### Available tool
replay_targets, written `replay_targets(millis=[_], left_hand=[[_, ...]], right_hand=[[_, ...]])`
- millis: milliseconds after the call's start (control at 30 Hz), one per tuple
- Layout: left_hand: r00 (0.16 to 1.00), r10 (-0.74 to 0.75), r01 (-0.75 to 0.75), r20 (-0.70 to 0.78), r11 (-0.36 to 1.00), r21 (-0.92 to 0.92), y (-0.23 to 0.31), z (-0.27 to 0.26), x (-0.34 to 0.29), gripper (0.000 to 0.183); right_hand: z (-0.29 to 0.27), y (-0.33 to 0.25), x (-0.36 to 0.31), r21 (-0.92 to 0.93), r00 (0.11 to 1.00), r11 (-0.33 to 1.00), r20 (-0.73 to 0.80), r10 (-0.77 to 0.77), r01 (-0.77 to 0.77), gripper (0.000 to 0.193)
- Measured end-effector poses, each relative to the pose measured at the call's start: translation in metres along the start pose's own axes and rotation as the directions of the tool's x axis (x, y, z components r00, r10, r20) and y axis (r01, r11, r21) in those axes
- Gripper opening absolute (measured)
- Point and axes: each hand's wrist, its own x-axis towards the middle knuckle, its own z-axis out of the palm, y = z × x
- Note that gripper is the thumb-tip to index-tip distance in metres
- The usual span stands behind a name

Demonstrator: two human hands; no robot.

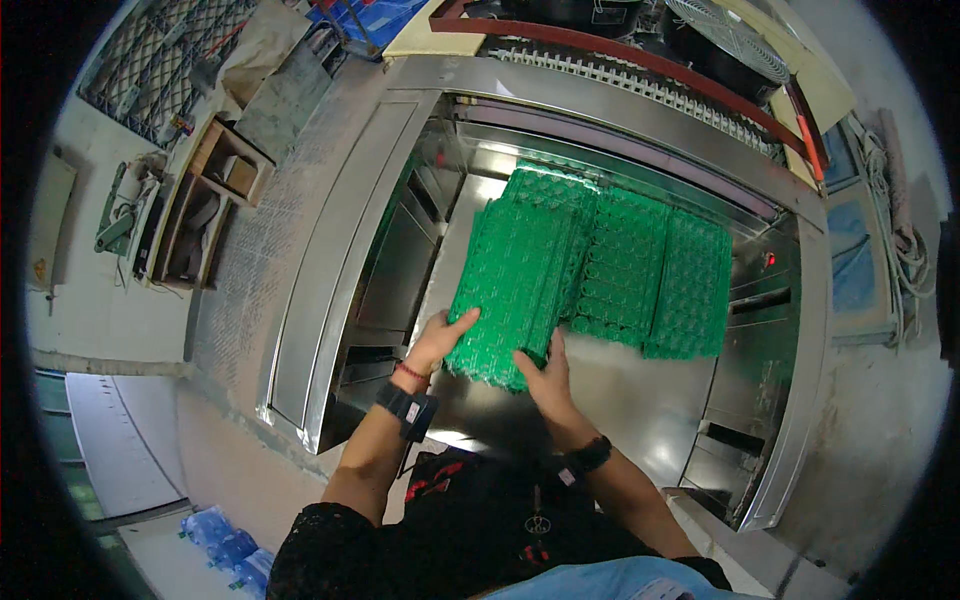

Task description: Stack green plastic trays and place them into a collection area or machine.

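Observation:
A stack of thin green moulded plastic trays (510, 280) stands nearest me on a shiny metal surface (630, 400). My left hand (437, 343) grips the stack's near left edge, its thumb lying on top. At the near right corner, my right hand (553, 388) presses against the other side, its thumb at the front edge. Both hands hold the stack between them; the fingertips under and behind it are partly hidden. To the right lie more green trays in a middle stack (617, 270) and a right stack (690, 285), touched by neither hand.
A metal frame (345, 270) with raised side walls surrounds the surface. Beyond its far edge are a white toothed strip (630, 90) and a round fan guard (730, 40). A wooden box (205, 205) stands at left; blue-tinted plastic bottles (225, 550) are at lower left.

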Motion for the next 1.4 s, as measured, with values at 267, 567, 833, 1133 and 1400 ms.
replay_targets(millis=[267,567,833,1133,1400], left_hand=[[0.976,-0.063,0.102,0.211,0.978,-0.181,-0.016,0.018,-0.08,0.06],[0.994,0.078,-0.071,0.079,0.993,-0.092,-0.046,0.037,-0.115,0.053],[0.98,0.006,0.036,0.198,0.978,-0.206,-0.113,0.053,-0.139,0.054],[0.847,0.287,-0.255,0.447,0.958,-0.132,-0.143,0.144,-0.096,0.055],[0.467,0.092,0.692,0.879,0.581,-0.428,-0.231,0.242,-0.007,0.033]], right_hand=[[-0.054,0.021,-0.003,0.639,0.881,0.64,0.455,0.133,-0.427,0.062],[-0.047,-0.016,-0.012,0.341,0.83,0.821,0.493,0.259,-0.459,0.062],[-0.046,-0.044,-0.019,0.055,0.807,0.97,0.568,0.163,-0.235,0.066],[-0.045,-0.08,0.036,-0.571,0.587,0.565,0.79,0.179,0.596,0.079],[-0.021,-0.114,0.008,-0.686,0.549,0.264,0.711,0.439,0.678,0.065]])
